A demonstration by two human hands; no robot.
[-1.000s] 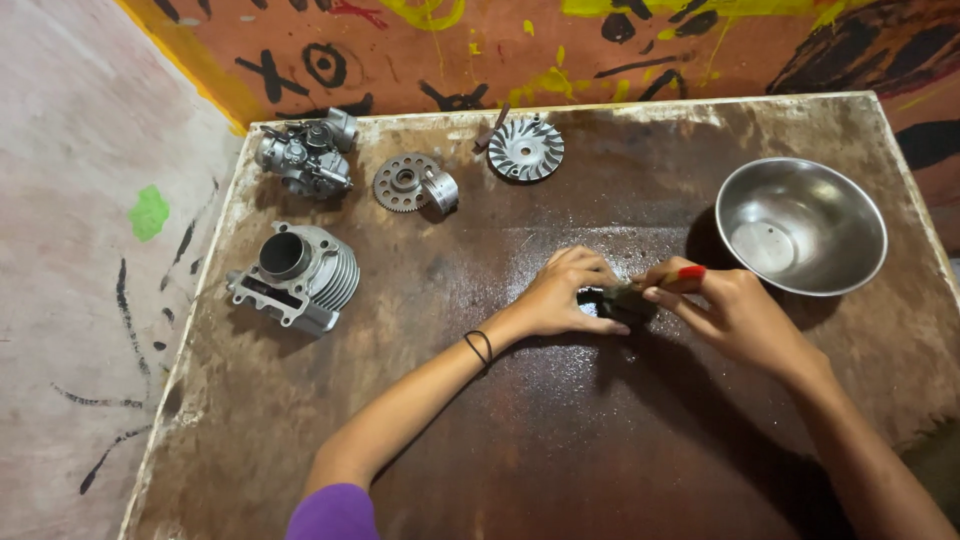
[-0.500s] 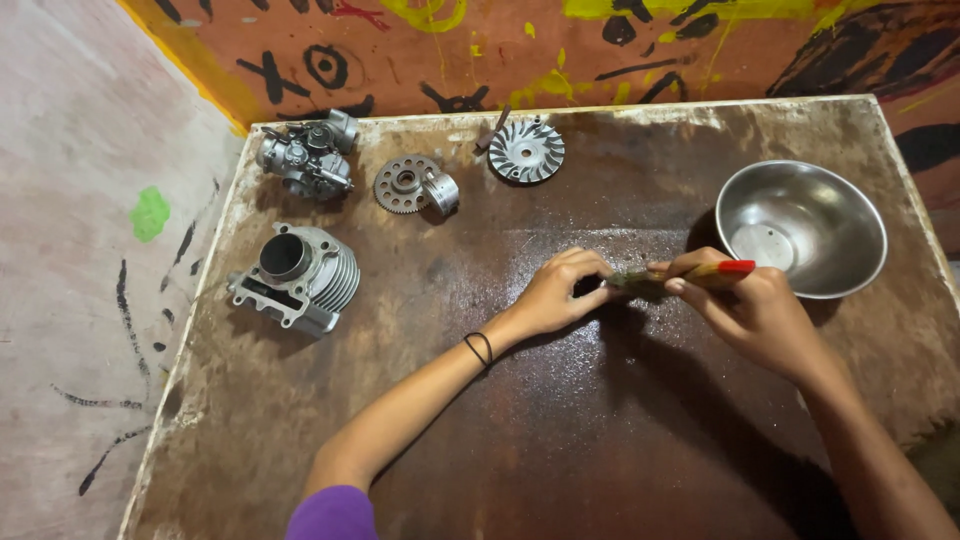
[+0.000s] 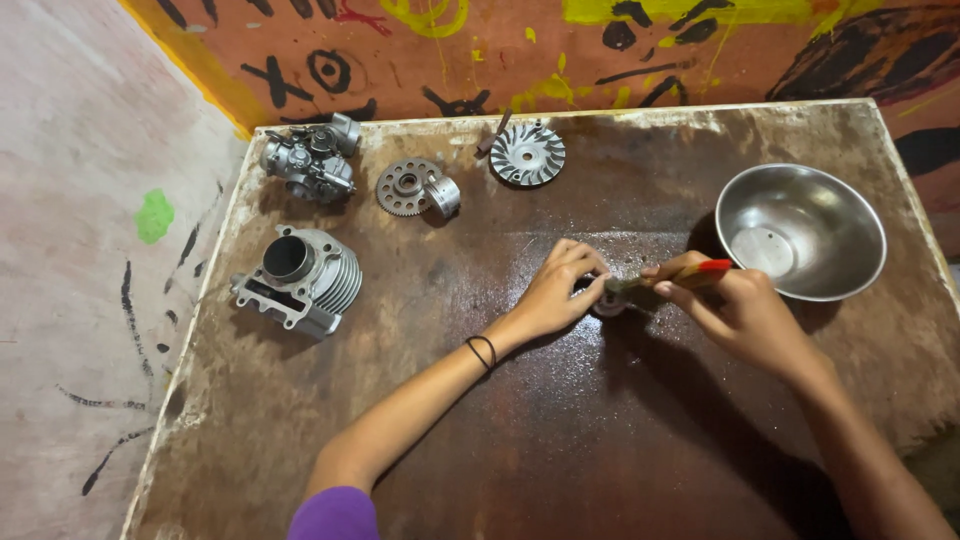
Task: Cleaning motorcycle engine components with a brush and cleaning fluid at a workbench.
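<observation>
- Single view, from a camera worn on the person's head, looking steeply down onto the brown table (image 3: 560, 440)
- Facing: forward towards the painted wall (image 3: 500, 50) that runs behind the table's far edge; the pale floor (image 3: 80, 300) lies to the table's left
- Nearness: close, at arm's reach; nearly the whole tabletop fills the frame, its near edge cut off below
- No second view, so nothing is shared
</observation>
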